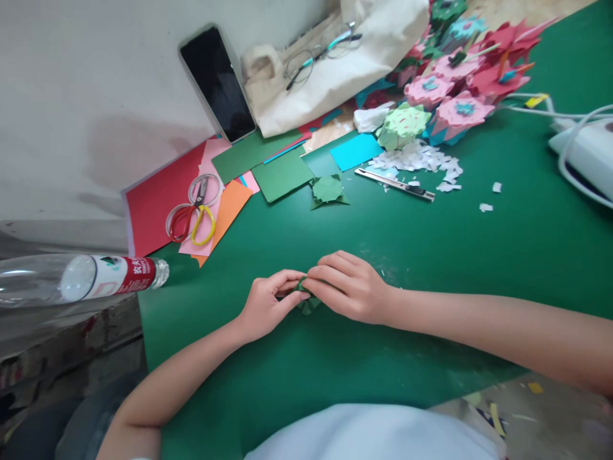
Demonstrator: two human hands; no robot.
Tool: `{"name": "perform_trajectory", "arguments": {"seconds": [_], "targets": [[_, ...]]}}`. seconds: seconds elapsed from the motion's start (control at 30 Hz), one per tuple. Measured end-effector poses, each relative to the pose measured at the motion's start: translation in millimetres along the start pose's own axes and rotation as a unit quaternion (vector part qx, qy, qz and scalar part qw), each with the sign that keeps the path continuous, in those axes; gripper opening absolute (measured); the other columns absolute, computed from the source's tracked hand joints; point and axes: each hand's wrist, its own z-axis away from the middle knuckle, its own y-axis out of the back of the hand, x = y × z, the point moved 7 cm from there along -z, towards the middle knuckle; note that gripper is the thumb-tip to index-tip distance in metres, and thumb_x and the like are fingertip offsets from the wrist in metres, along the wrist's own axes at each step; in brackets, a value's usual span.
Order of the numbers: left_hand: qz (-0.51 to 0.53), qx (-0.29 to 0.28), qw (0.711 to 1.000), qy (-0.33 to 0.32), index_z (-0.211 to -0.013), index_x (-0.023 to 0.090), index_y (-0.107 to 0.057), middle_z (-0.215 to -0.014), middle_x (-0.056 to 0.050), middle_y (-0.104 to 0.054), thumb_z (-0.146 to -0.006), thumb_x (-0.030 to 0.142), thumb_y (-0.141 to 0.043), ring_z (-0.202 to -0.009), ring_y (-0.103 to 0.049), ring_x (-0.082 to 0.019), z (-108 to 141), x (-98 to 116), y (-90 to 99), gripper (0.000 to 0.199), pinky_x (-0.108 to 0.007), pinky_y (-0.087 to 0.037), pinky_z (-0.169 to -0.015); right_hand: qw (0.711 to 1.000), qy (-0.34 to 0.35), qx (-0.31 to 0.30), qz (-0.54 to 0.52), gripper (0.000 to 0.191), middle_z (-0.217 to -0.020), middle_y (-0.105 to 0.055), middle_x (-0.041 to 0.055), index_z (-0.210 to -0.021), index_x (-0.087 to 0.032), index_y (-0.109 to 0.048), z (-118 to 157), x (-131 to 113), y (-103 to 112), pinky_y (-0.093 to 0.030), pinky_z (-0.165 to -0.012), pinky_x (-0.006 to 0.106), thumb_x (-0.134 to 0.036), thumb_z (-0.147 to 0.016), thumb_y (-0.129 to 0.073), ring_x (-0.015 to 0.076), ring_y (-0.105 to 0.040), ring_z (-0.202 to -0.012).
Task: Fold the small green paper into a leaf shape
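Green tabletop [268, 236] against a pale wall [96, 64]

Hands, two, bare, meeting at the near middle of the table. Left hand [271, 306]: thumb and forefinger pinching a small green folded paper [309, 305]. Right hand [352, 287]: fingers bent together, tips at the paper's upper edge; thumb hidden, so whether it pinches cannot be told. The small green folded paper lies between both sets of fingertips, partly covered by them.

Beyond the hands: one green paper shape [328, 190], beside a green paper stack [282, 176]; one blue sheet [355, 151]; one utility knife [395, 184], lying just before a heap of white paper scraps [421, 160].

Far side: cloth bag [368, 86], cream, bearing eyeglasses [299, 67]; phone [218, 83], dark screen, beside the bag; paper flowers [464, 108], pink, red and pale green, clustered.

Left side: scissors [201, 223], red and yellow handles, upon coloured sheets [232, 214]; clear plastic bottle [129, 275], red and white label, at the table's edge.

Right side: white device [584, 153] with cord.
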Motion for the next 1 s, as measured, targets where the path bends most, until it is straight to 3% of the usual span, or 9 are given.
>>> {"name": "perform_trajectory", "arguments": {"seconds": [0.17, 0.33, 0.47, 0.7, 1.0], "targets": [[-0.019, -0.006, 1.0, -0.001, -0.097, 0.017, -0.064, -0.085, -0.001, -0.074, -0.08, 0.031, -0.068, -0.076, -0.071, -0.014, -0.8, 1.1, -1.9, 0.023, -0.02, -0.056, -0.069, 0.979, -0.118, -0.017, -0.163, 0.009, -0.081, -0.062, 0.006, -0.087, -0.016, -0.061, 2.7, 12.8, -10.5, -0.046, -0.066, 0.027, -0.018, -0.09, -0.052, 0.0133, -0.054, -0.074], [-0.029, 0.001, 1.0, -0.003, -0.086, 0.016, -0.064, -0.073, 0.001, -0.073, -0.077, 0.032, -0.071, -0.063, -0.067, -0.011, -1.7, 1.5, -2.3, 0.02, -0.017, -0.051, -0.06, 0.942, -0.18, -0.036, -0.281, 0.01, -0.085, -0.06, 0.0054, -0.089, -0.016, -0.06, 6.0, 15.8, -16.8, -0.047, -0.066, 0.023, -0.017, -0.092, -0.049, 0.0117, -0.056, -0.077], [-0.046, 0.002, 0.999, -0.004, -0.083, 0.016, -0.063, -0.068, 0.002, -0.07, -0.076, 0.032, -0.072, -0.057, -0.063, -0.009, -1.9, 0.5, -2.0, 0.019, -0.017, -0.046, -0.054, 0.942, -0.178, -0.046, -0.281, 0.011, -0.085, -0.06, 0.0053, -0.09, -0.016, -0.058, 6.5, 15.2, -18.8, -0.046, -0.065, 0.022, -0.015, -0.092, -0.047, 0.0114, -0.056, -0.076], [-0.034, 0.004, 0.999, 0.003, -0.087, 0.017, -0.063, -0.074, 0.001, -0.072, -0.079, 0.032, -0.069, -0.063, -0.065, -0.011, -2.0, -1.8, -1.1, 0.018, -0.018, -0.048, -0.058, 0.984, -0.092, -0.033, -0.152, 0.009, -0.081, -0.063, 0.0066, -0.083, -0.016, -0.056, 3.7, 9.1, -14.2, -0.047, -0.069, 0.029, -0.018, -0.091, -0.051, 0.0153, -0.055, -0.077], [-0.026, 0.007, 1.0, 0.004, -0.083, 0.016, -0.062, -0.072, 0.001, -0.072, -0.08, 0.033, -0.068, -0.061, -0.065, -0.011, -2.6, -1.2, -1.3, 0.018, -0.018, -0.048, -0.058, 0.954, -0.177, -0.047, -0.237, 0.009, -0.074, -0.059, 0.0014, -0.084, -0.017, -0.05, 9.3, 13.6, -20.2, -0.04, -0.058, 0.02, -0.015, -0.092, -0.046, 0.0093, -0.052, -0.065]]}}
